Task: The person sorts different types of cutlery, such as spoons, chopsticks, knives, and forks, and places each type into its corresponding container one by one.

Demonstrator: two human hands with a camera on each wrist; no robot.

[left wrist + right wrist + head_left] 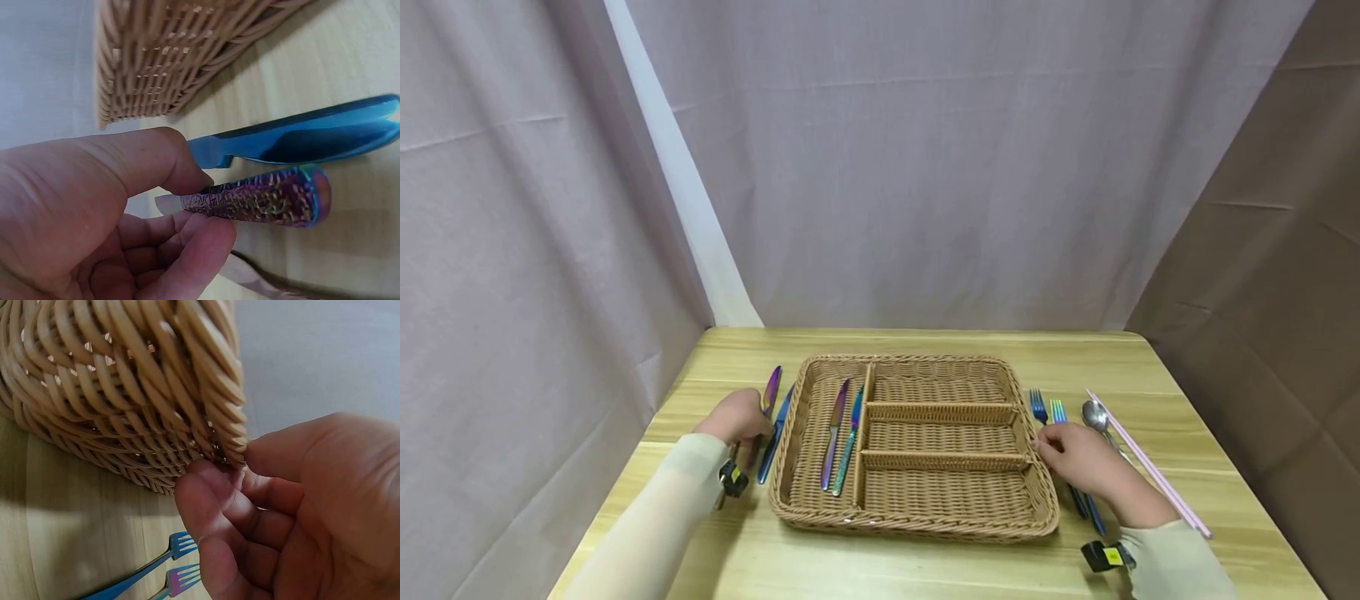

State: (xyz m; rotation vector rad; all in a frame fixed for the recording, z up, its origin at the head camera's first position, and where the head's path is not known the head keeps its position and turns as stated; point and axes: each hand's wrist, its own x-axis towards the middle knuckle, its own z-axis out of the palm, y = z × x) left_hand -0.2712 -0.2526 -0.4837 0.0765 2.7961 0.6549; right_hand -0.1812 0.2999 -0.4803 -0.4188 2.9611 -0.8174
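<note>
My left hand [741,417]: pinching purple-handled table knife [269,199], left of wicker cutlery tray [917,525]; low lift might knock adjacent blue knife [306,134]. My right hand [1078,454]: pinching tray rim; a tug could slide loaded knives [832,442]

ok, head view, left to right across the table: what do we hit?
Left hand pinching an iridescent knife, blue knife, purple-handled knife in the wicker tray, teal-handled knife beside it, blue fork, rainbow fork, spoon, pink chopsticks. Right hand left out: overlaps the forks.
</note>
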